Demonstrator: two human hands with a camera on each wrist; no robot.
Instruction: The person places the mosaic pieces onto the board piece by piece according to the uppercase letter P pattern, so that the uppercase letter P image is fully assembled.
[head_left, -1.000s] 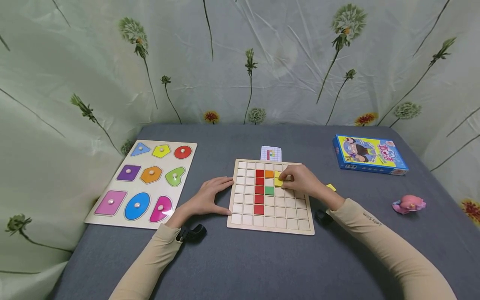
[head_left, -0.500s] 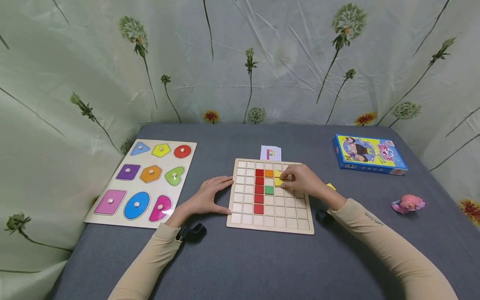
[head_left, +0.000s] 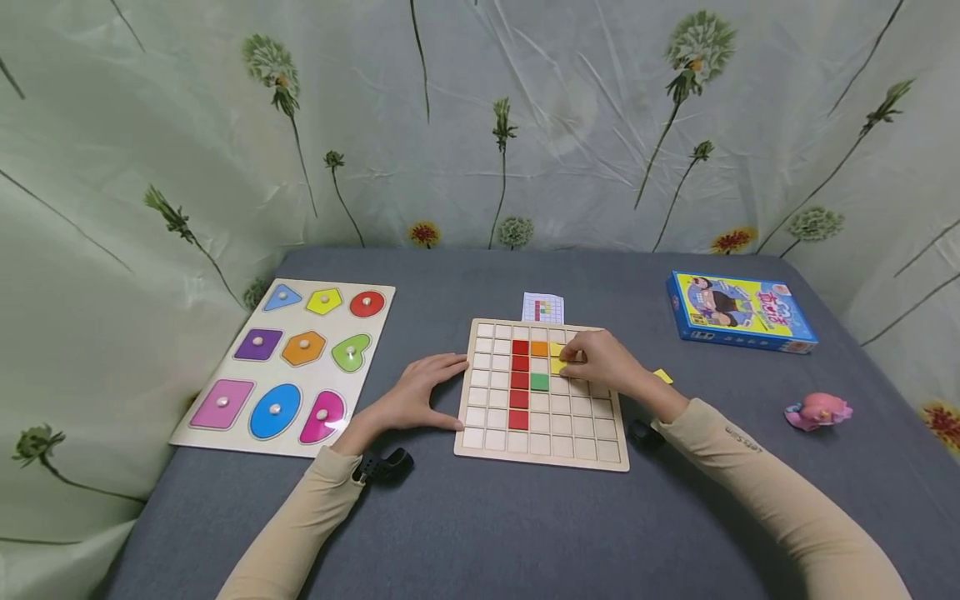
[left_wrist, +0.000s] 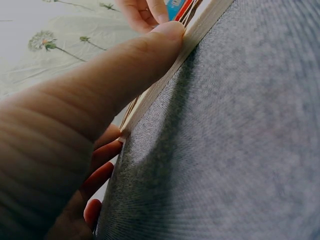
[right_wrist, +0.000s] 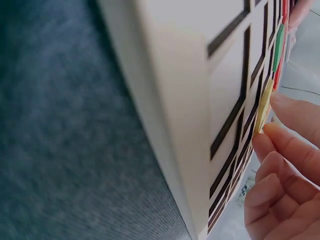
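Green cloth printed with dandelions hangs behind a grey table [head_left: 480,533], and at its left edge lies a shape puzzle [head_left: 288,367] of coloured knobbed pieces. Next comes the left hand [head_left: 416,400], fingers straight and spread, thumb and fingertips pressed against the left rim of the wooden grid board [head_left: 540,450]; the left wrist view shows the thumb [left_wrist: 145,55] flat against that edge, so it braces the board without gripping it. On the board stand a red column [head_left: 520,381], an orange tile [head_left: 538,348], a green tile [head_left: 538,382] and a yellow tile [head_left: 557,364], which sits in the upper middle just right of the orange one. The right hand [head_left: 603,360] rests over the board with its fingertips [right_wrist: 280,140] pinching the yellow tile's edge. To seat it well, I would judge it best to keep the left hand pressing so the board cannot slide, lower the tile flat and square to its cells, and check it against the pattern card [head_left: 542,307] behind the board. Farther right lie a spare yellow piece [head_left: 663,375], a blue box [head_left: 738,312] and a pink toy [head_left: 817,411].
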